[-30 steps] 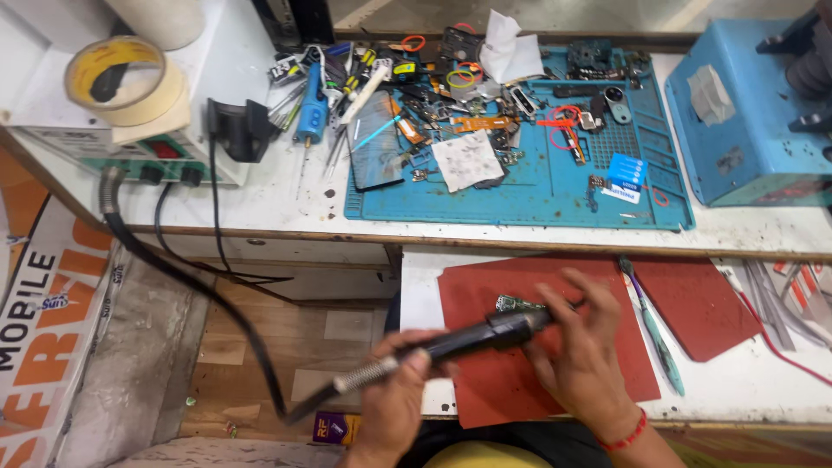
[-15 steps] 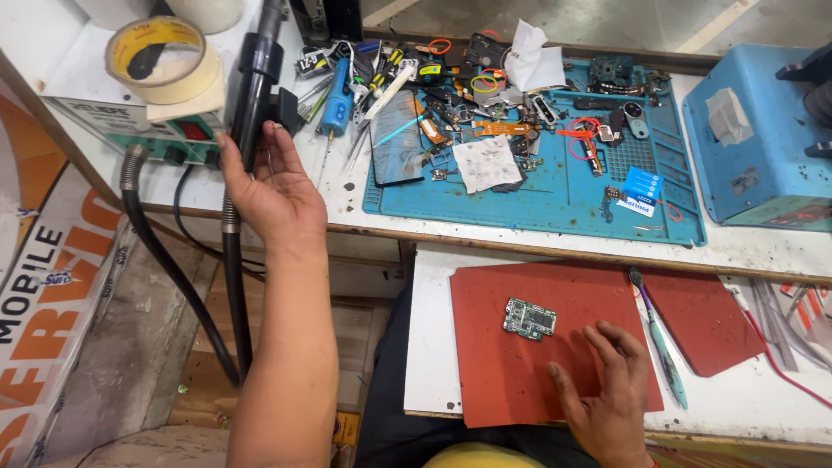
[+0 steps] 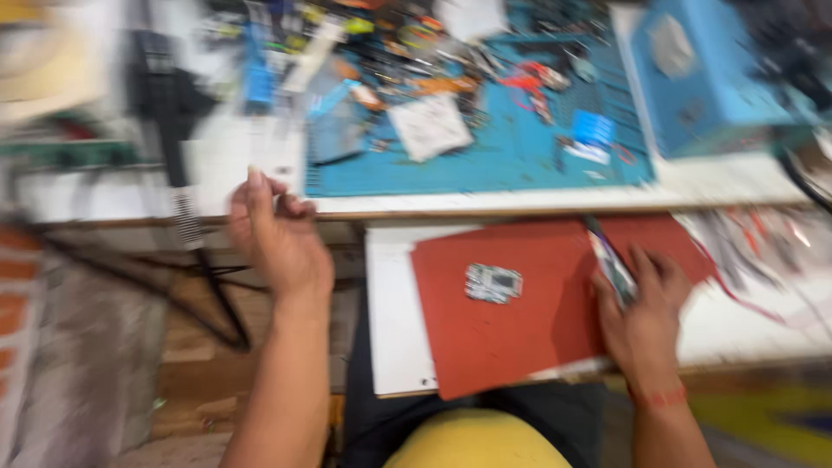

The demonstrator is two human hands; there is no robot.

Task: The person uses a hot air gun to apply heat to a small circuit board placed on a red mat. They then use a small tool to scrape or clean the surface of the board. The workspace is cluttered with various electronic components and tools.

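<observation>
Blurred by camera motion throughout. Left hand (image 3: 279, 236) raised at left of centre, in front of the near edge of the counter (image 3: 485, 206), fingers (image 3: 260, 201) loosely spread apart and closed on nothing visible. Just to its upper left, black handpiece (image 3: 169, 113) hanging upright from a stand, ribbed collar at the bottom, dark cable (image 3: 217, 295) trailing down toward the lower left of the frame. Right hand (image 3: 643, 310) lying at lower right on the right edge of the red mat (image 3: 520, 334), fingers curled round a slim tool with a pale, greenish tip (image 3: 611, 264); kind of tool impossible to tell through the blur. Small green circuit board (image 3: 493, 282) flat on the red mat near centre of the frame, between the two hands, touched by neither. Red mat spread over a white board (image 3: 388, 329) at lower centre. Further up, blue work mat (image 3: 520, 152) crowded with small tools and parts, a white paper scrap (image 3: 430, 126) among them. Blue box-shaped unit (image 3: 706, 74) at upper right. Roll of tape (image 3: 39, 65) at upper left, heavily smeared.
</observation>
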